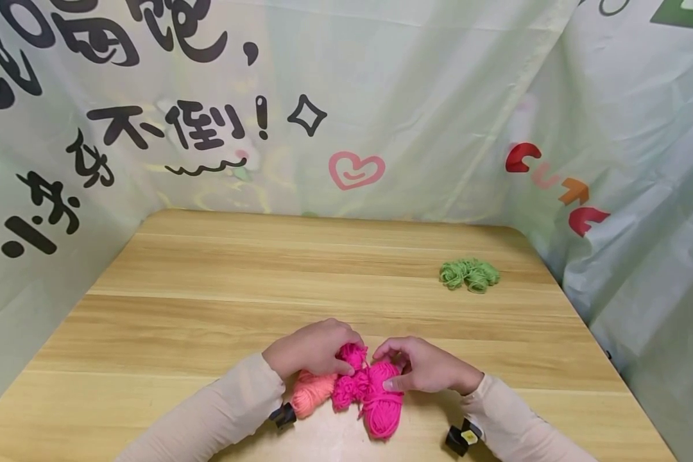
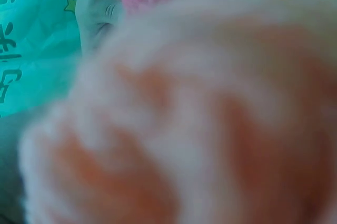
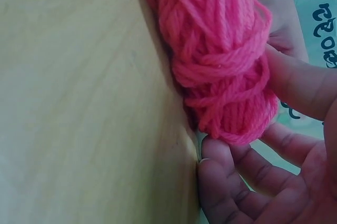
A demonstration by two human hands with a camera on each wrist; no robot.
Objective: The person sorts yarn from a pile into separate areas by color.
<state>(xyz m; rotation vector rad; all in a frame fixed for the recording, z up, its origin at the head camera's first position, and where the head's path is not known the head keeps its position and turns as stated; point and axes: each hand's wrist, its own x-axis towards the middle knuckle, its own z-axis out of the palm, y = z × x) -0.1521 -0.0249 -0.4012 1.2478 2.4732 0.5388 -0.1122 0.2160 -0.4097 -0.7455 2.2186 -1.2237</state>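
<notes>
In the head view my left hand pinches the top of a small, knotted bundle of hot-pink yarn. Beside it lies a larger hot-pink yarn skein, wrapped round its middle. My right hand holds this skein at its far end, the thumb on its side and fingers curled round the end, as the right wrist view shows the skein close up. A coral yarn skein lies under my left wrist; blurred coral yarn fills most of the left wrist view.
A loose green yarn bundle lies toward the back right of the wooden table. Printed cloth curtains hang behind and at both sides. Black wrist cameras sit near each sleeve.
</notes>
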